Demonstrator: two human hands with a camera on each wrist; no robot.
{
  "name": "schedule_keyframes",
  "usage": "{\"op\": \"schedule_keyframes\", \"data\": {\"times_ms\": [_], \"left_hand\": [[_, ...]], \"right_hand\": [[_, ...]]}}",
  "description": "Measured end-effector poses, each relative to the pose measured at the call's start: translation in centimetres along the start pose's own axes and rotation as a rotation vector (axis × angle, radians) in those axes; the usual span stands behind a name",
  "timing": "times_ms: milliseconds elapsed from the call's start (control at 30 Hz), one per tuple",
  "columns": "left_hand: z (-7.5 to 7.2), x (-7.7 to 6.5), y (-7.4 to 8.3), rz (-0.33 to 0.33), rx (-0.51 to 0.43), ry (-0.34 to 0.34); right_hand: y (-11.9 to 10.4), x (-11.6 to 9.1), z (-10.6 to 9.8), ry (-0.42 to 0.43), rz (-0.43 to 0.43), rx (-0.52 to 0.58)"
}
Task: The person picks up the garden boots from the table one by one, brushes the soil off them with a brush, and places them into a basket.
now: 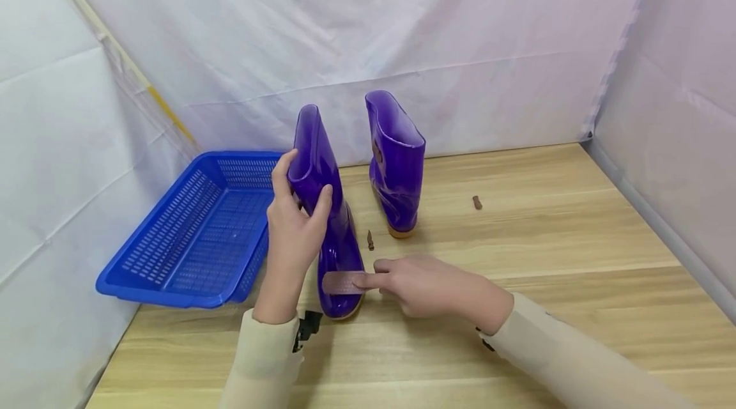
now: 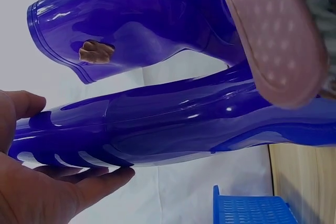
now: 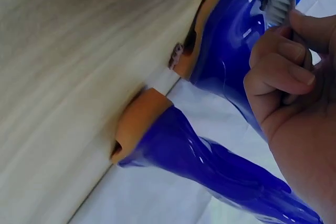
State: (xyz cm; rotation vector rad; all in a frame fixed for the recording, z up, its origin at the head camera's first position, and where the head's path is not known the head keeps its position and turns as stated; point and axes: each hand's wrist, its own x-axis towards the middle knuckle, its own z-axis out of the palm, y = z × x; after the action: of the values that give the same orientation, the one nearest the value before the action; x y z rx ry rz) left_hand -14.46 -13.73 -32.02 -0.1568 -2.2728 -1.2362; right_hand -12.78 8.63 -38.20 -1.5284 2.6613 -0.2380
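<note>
A shiny purple rain boot (image 1: 340,236) stands on the table in front of me, toe toward me. My left hand (image 1: 293,230) grips its shaft near the top, thumb on one side and fingers round the other. In my right hand (image 1: 431,286) is a scrub brush with a dull pink, dimpled back (image 1: 339,282), lying across the boot's toe. Its pale bristles (image 3: 278,6) face the boot in the right wrist view. A second purple boot (image 1: 405,172) stands behind to the right, with a brown smear (image 2: 96,52) on its shaft.
Left of the boots is a blue plastic basket (image 1: 161,299). Two small brown pieces lie on the wooden table: one brown lump (image 1: 477,202) at right, one brown sliver (image 1: 370,240) between the boots. White sheeting (image 1: 517,25) hangs behind and at both sides.
</note>
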Motion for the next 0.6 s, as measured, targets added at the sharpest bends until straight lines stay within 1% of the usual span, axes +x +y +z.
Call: {"op": "schedule_keyframes", "data": {"times_ms": [100, 167, 233, 367, 433, 533, 600], "left_hand": [[0.0, 0.0, 0.0, 0.001, 0.014, -0.012], [-0.1, -0.1, 0.0, -0.003, 0.020, -0.015], [-0.2, 0.0, 0.0, -0.008, 0.024, -0.017], [-0.2, 0.1, 0.0, -0.014, 0.021, -0.023], [-0.2, 0.1, 0.0, -0.010, 0.024, -0.024], [-0.1, 0.3, -0.1, 0.001, 0.022, -0.023], [0.0, 0.4, -0.1, 0.010, 0.017, -0.020]], "right_hand": [[0.0, -0.1, -0.5, -0.010, -0.013, 0.007], [0.1, 0.1, -0.9, 0.000, -0.022, -0.006], [0.1, 0.6, -1.2, 0.033, -0.033, -0.042], [0.4, 1.5, -1.5, 0.130, -0.025, -0.128], [0.6, 1.8, -1.4, 0.149, -0.015, -0.158], [0.7, 1.9, -1.0, 0.112, -0.004, -0.163], [0.8, 1.7, -0.8, 0.063, 0.003, -0.130]]}}
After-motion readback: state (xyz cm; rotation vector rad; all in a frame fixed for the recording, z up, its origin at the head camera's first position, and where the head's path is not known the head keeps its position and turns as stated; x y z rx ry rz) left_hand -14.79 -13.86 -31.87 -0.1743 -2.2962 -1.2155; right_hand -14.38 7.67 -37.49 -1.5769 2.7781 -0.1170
